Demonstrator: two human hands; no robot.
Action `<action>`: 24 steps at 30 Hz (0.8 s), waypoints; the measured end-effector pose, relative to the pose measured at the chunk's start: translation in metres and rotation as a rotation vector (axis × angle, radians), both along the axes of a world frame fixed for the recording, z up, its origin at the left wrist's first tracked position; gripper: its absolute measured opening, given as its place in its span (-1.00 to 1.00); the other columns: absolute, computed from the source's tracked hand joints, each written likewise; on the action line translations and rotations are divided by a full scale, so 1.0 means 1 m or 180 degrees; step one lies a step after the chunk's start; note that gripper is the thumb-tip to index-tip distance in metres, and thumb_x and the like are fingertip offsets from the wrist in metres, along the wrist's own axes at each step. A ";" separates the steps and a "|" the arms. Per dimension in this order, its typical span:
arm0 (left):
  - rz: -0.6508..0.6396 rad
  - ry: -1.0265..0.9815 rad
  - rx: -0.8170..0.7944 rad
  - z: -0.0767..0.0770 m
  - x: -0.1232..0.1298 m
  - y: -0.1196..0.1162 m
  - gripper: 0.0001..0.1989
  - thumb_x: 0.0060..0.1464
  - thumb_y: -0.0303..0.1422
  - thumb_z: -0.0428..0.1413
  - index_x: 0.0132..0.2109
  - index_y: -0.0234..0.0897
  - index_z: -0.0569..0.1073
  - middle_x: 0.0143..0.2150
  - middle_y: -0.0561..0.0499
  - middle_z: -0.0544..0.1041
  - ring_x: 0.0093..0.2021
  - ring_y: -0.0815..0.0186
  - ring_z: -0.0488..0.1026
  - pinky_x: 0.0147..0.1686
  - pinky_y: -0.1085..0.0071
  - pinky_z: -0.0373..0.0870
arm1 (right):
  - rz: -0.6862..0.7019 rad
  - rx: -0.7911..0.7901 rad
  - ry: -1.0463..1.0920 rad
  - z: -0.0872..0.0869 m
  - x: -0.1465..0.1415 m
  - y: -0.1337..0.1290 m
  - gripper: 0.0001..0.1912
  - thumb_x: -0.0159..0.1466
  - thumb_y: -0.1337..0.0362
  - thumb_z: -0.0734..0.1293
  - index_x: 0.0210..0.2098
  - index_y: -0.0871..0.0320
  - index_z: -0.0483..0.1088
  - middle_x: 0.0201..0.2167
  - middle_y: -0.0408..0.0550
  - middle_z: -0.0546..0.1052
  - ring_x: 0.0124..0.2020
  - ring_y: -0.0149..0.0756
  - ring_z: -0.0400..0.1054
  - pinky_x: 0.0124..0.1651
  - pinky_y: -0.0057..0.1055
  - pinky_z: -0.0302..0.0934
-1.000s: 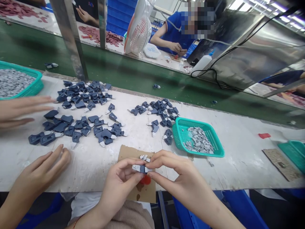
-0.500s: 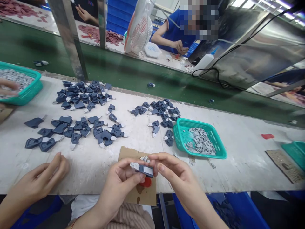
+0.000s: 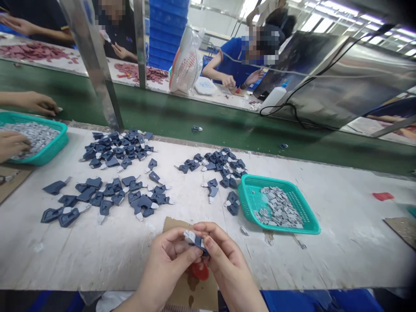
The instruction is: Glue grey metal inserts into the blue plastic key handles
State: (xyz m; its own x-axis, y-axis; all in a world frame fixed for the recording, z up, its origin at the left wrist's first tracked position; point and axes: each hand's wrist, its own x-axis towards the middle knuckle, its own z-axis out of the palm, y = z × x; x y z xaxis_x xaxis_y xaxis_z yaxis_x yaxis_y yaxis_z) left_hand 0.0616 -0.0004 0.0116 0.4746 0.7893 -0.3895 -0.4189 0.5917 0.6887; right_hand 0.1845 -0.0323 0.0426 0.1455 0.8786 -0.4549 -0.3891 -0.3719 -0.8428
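Note:
Between my two hands is a small dark blue and light grey part (image 3: 199, 243), partly hidden by the fingers. My left hand (image 3: 172, 255) pinches it from the left, with the pale end pointing up and left. The fingers of my right hand (image 3: 224, 255) close on its right end. Below them, a red piece (image 3: 199, 271) rests on a brown cardboard sheet (image 3: 195, 297). To the right stands a green basket (image 3: 313, 228) holding small grey pieces (image 3: 281, 208). Dark blue parts with pale tips lie in piles (image 3: 117, 149) at the left and a smaller group (image 3: 221, 162) in the middle.
Another green basket (image 3: 63, 136) is at the far left, with a person's hand (image 3: 13, 145) in it. A green belt (image 3: 227, 128) runs behind the white table (image 3: 344, 260). People work beyond it. A red piece (image 3: 383, 196) lies at the right.
My right hand has closed in on the part, which my left hand still holds. The other person's hand at the lower left has left the view. The camera view has shifted up.

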 end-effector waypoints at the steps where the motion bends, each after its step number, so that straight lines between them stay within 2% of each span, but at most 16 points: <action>1: -0.0022 0.0015 0.0068 0.001 0.001 0.003 -0.79 -0.04 -0.28 0.35 -0.24 -0.29 0.61 -0.50 0.04 0.56 -0.48 0.40 0.46 -0.40 0.51 0.42 | -0.0074 -0.0009 0.0054 0.000 0.000 0.002 -0.68 0.15 0.01 0.48 -0.20 0.05 0.52 -0.31 -0.12 0.53 -0.41 -0.45 0.32 -0.36 -0.53 0.19; 5: -0.0014 -0.0002 0.0145 0.007 0.010 0.013 -0.73 -0.02 -0.24 0.33 -0.17 -0.26 0.60 -0.25 -0.02 0.59 -0.29 0.37 0.46 -0.27 0.51 0.41 | -0.0350 0.0039 0.0090 -0.005 -0.001 0.011 -0.67 0.11 0.04 0.51 -0.19 0.03 0.52 -0.25 -0.12 0.56 -0.38 -0.43 0.32 -0.32 -0.52 0.20; 7: -0.0064 0.0075 0.0100 0.009 0.014 0.021 -0.70 -0.02 -0.21 0.32 -0.15 -0.25 0.57 -0.26 -0.01 0.57 -0.31 0.36 0.44 -0.31 0.49 0.40 | -0.0386 0.0102 0.0103 -0.010 0.002 0.015 -0.63 0.14 0.01 0.48 -0.12 0.01 0.51 -0.20 -0.09 0.56 -0.39 -0.40 0.32 -0.33 -0.49 0.20; 9: -0.0184 0.0294 0.0108 0.012 0.017 0.035 -0.70 -0.01 -0.21 0.31 -0.16 -0.26 0.55 -0.30 0.00 0.55 -0.33 0.35 0.44 -0.33 0.46 0.39 | -0.0354 0.0242 -0.0002 -0.016 0.012 0.016 -0.59 0.19 -0.06 0.41 -0.06 0.02 0.50 -0.28 -0.08 0.54 -0.41 -0.36 0.31 -0.35 -0.45 0.21; 11: -0.0323 0.0672 0.0281 0.014 0.018 0.058 -0.66 0.00 -0.20 0.30 -0.11 -0.28 0.55 -0.28 -0.04 0.57 -0.31 0.32 0.45 -0.30 0.43 0.39 | -0.0368 0.0376 -0.0413 -0.018 0.032 0.015 -0.56 0.23 -0.09 0.35 -0.04 0.05 0.49 -0.39 -0.09 0.50 -0.40 -0.31 0.33 -0.34 -0.40 0.25; 13: -0.0345 0.1271 0.0818 0.017 0.017 0.091 -0.57 0.00 -0.17 0.27 -0.02 -0.32 0.54 -0.22 -0.13 0.61 -0.31 0.30 0.46 -0.30 0.40 0.38 | -0.0549 0.0431 -0.1091 -0.017 0.064 0.013 -0.59 0.24 -0.07 0.34 -0.07 0.06 0.50 -0.40 -0.07 0.50 -0.37 -0.26 0.36 -0.29 -0.35 0.30; 15: -0.0229 0.2054 0.1656 0.020 0.016 0.134 -0.50 0.02 -0.11 0.20 0.01 -0.38 0.53 -0.22 -0.18 0.64 -0.36 0.27 0.46 -0.37 0.38 0.37 | -0.0912 0.0485 -0.1787 -0.012 0.104 0.010 -0.64 0.22 -0.03 0.36 -0.14 0.07 0.51 -0.36 -0.06 0.50 -0.36 -0.26 0.37 -0.29 -0.35 0.32; 18: -0.0059 0.2518 0.2086 0.019 0.019 0.205 -0.47 -0.01 -0.10 0.19 0.01 -0.39 0.50 -0.20 -0.19 0.65 -0.36 0.23 0.48 -0.36 0.36 0.36 | -0.1220 0.0473 -0.3029 -0.004 0.167 0.009 -0.65 0.23 -0.03 0.30 -0.19 0.08 0.50 -0.36 -0.05 0.52 -0.35 -0.23 0.40 -0.28 -0.34 0.34; 20: 0.0060 0.2933 0.2289 0.015 0.023 0.249 -0.53 -0.04 -0.13 0.21 -0.08 -0.41 0.52 -0.20 -0.22 0.65 -0.25 0.12 0.52 -0.30 0.31 0.39 | -0.0765 0.0056 -0.4024 -0.001 0.204 0.012 -0.60 0.28 -0.02 0.18 -0.15 0.10 0.48 -0.30 0.01 0.57 -0.27 -0.15 0.45 -0.27 -0.31 0.35; 22: 0.0162 0.3432 0.2514 0.009 0.027 0.286 -0.63 -0.07 -0.21 0.24 -0.15 -0.38 0.53 -0.15 -0.24 0.63 -0.08 0.00 0.50 -0.17 0.24 0.39 | -0.0522 -0.0172 -0.4364 -0.001 0.230 0.017 -0.60 0.24 0.03 0.19 -0.16 0.15 0.49 -0.30 0.07 0.59 -0.29 -0.08 0.46 -0.28 -0.23 0.35; 24: 0.0160 0.3901 0.2730 0.003 0.032 0.314 -0.71 -0.05 -0.28 0.24 -0.19 -0.37 0.54 -0.10 -0.25 0.61 0.00 -0.04 0.47 -0.06 0.17 0.36 | -0.0264 -0.0242 -0.4510 -0.004 0.247 0.023 -0.63 0.19 0.07 0.22 -0.20 0.16 0.52 -0.28 0.09 0.60 -0.32 -0.04 0.47 -0.28 -0.17 0.36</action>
